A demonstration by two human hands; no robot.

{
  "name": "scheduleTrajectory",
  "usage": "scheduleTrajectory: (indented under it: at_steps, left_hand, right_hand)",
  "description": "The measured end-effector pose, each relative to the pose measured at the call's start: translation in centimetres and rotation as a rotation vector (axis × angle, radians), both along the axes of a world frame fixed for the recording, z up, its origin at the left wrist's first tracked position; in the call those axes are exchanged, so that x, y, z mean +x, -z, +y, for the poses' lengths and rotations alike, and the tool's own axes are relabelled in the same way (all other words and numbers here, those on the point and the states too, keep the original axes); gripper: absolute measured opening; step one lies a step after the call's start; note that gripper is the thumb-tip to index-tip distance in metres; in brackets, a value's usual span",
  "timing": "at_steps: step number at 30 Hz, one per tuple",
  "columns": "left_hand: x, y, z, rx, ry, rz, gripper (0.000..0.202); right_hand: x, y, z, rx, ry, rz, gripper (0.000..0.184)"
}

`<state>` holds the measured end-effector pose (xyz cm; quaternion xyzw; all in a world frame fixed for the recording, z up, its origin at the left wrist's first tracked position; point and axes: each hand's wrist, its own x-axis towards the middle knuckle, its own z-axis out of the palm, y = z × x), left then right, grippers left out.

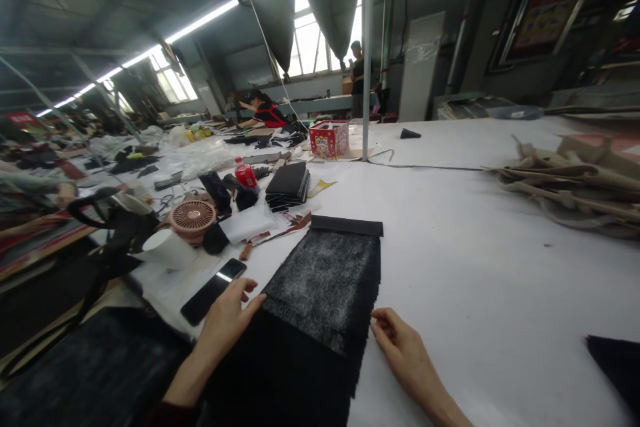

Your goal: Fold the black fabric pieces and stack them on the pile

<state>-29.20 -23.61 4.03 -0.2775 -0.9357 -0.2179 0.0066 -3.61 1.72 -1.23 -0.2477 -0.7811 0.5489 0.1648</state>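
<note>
A stack of black fabric pieces [325,287] lies fanned out on the white table [480,267] in front of me. My left hand [227,317] rests against the stack's left edge, fingers stretched flat along it. On the right edge, my right hand [400,343] touches the pieces with its fingertips, the fingers slightly curled and apart. Neither hand lifts anything. A black phone [213,290] lies just left of my left hand.
A pink small fan [193,217], a white roll [167,248], a red-capped bottle [245,173], a smaller black stack [289,185] and a red box [329,138] crowd the left. Tan material [575,183] is piled at right. A metal pole [369,53] rises mid-table. People work farther back.
</note>
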Motion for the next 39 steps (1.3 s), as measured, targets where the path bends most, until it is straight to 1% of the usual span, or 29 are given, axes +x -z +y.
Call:
scheduleTrajectory:
  at_steps: [2, 4, 6, 8, 11, 13, 16, 17, 19, 21, 23, 25, 28, 29, 30, 32, 33, 34, 35, 36, 37, 39]
  left_hand:
    - [0.9, 0.2, 0.8, 0.079, 0.079, -0.007, 0.034]
    - [0.5, 0.7, 2.6, 0.121, 0.140, -0.027, 0.039]
    - [-1.1, 1.2, 5.0, 0.133, 0.170, -0.054, 0.049]
    - [-3.5, 1.7, 8.0, 0.133, 0.192, -0.067, 0.057]
    - [-6.9, 2.2, 13.0, 0.133, 0.232, -0.031, 0.060]
    - [-8.7, 2.5, 16.0, 0.130, 0.261, -0.014, 0.061]
    - [-10.5, 3.0, 19.6, 0.122, 0.307, -0.023, 0.057]
    - [-11.0, 3.1, 20.4, 0.121, 0.321, -0.034, 0.052]
    - [-11.9, 3.2, 21.6, 0.121, 0.346, -0.067, 0.037]
    - [-12.5, 3.0, 22.1, 0.132, 0.366, -0.114, 0.022]
    - [-12.9, 2.3, 21.9, 0.156, 0.388, -0.176, 0.015]
    - [-12.9, 1.2, 20.9, 0.190, 0.412, -0.262, 0.021]
    - [-12.6, -0.9, 18.5, 0.267, 0.450, -0.419, 0.037]
    - [-12.4, -1.6, 17.6, 0.304, 0.457, -0.466, 0.042]
    - [-12.1, -2.3, 16.8, 0.343, 0.460, -0.505, 0.046]
    - [-11.5, -3.3, 15.5, 0.419, 0.453, -0.567, 0.051]
    - [-11.2, -3.6, 15.0, 0.450, 0.444, -0.591, 0.053]
    - [-10.9, -3.8, 14.7, 0.474, 0.435, -0.612, 0.054]
    - [-10.5, -3.9, 14.5, 0.492, 0.425, -0.629, 0.055]
    - [-10.3, -3.9, 14.4, 0.506, 0.413, -0.643, 0.055]
    - [-10.1, -3.8, 14.4, 0.518, 0.399, -0.653, 0.055]
    - [-10.0, -3.5, 14.8, 0.539, 0.362, -0.658, 0.055]
  right_hand:
    - [0.1, 0.0, 1.2, 0.034, 0.062, 0.031, 0.030]
    - [-0.3, -0.1, 2.9, 0.082, 0.107, 0.065, 0.032]
    - [-1.1, -0.1, 4.8, 0.137, 0.150, 0.074, 0.035]
    - [-2.6, -0.1, 6.9, 0.237, 0.177, 0.044, 0.039]
    - [-5.5, -0.4, 10.3, 0.459, 0.169, -0.047, 0.043]
    - [-7.7, -0.7, 12.3, 0.542, 0.164, -0.088, 0.045]
    - [-10.9, -0.9, 14.5, 0.565, 0.167, -0.115, 0.047]
    - [-11.9, -0.9, 14.9, 0.568, 0.159, -0.123, 0.047]
    - [-13.5, -0.9, 15.4, 0.563, 0.137, -0.128, 0.042]
    - [-14.6, -0.8, 15.4, 0.540, 0.113, -0.119, 0.028]
    - [-15.2, -1.1, 15.2, 0.498, 0.085, -0.093, 0.015]
    - [-15.1, -1.7, 14.7, 0.433, 0.036, -0.060, 0.019]
    - [-13.8, -3.5, 13.6, 0.316, -0.051, -0.020, 0.037]
    - [-13.1, -4.1, 13.2, 0.231, -0.074, 0.009, 0.044]
    - [-12.4, -4.6, 12.7, 0.098, -0.097, 0.054, 0.049]
    - [-11.0, -5.2, 11.9, -0.277, -0.138, 0.154, 0.058]
    - [-10.3, -5.2, 11.5, -0.468, -0.159, 0.186, 0.061]
    - [-9.7, -4.9, 11.1, -0.618, -0.183, 0.199, 0.065]
    - [-9.2, -4.4, 10.7, -0.701, -0.210, 0.194, 0.069]
    - [-8.7, -3.8, 10.2, -0.732, -0.239, 0.185, 0.070]
    - [-8.3, -3.2, 9.8, -0.726, -0.267, 0.183, 0.072]
    - [-7.7, -2.1, 8.9, -0.670, -0.309, 0.204, 0.077]
